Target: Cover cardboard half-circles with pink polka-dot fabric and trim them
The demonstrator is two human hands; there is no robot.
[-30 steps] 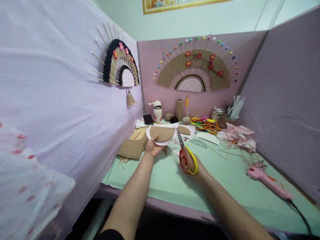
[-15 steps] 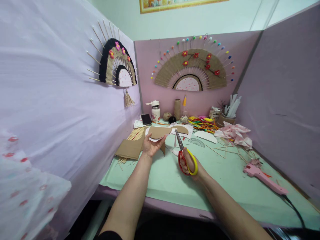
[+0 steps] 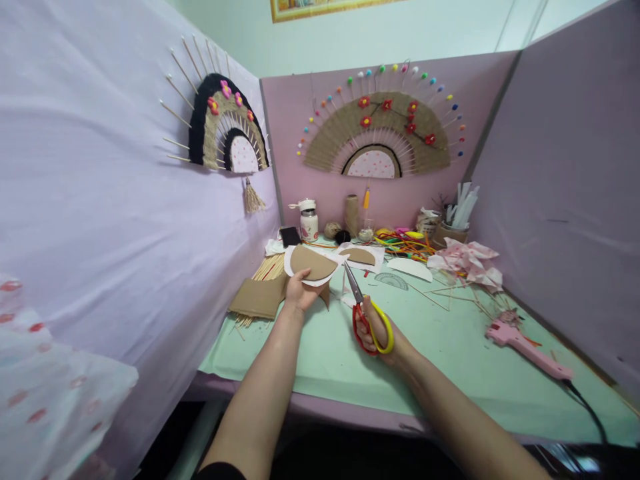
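My left hand (image 3: pixel 302 291) grips a brown cardboard half-circle (image 3: pixel 313 263) backed by a larger piece of white paper or cloth (image 3: pixel 291 261), thumb on top and fingers underneath. In my right hand (image 3: pixel 375 328) is a pair of scissors (image 3: pixel 356 285) with one red and one yellow handle. Its blades look closed and point up and left, close to the right edge of the white sheet. Behind lies a second cardboard half-circle (image 3: pixel 358 256) on its own white sheet.
Folded cardboard (image 3: pixel 256 298) and thin sticks (image 3: pixel 273 268) lie at left. A protractor (image 3: pixel 391 281), a white half-circle (image 3: pixel 410 269), crumpled pink-white cloth (image 3: pixel 470 259) and a pink glue gun (image 3: pixel 528 349) are at right. A white bottle (image 3: pixel 309 225) and twine spool (image 3: pixel 351 215) stand behind.
My left hand has tilted and turned the cardboard half-circle, so more of its face shows and its straight edge slopes down to the right. The scissors have shifted slightly left.
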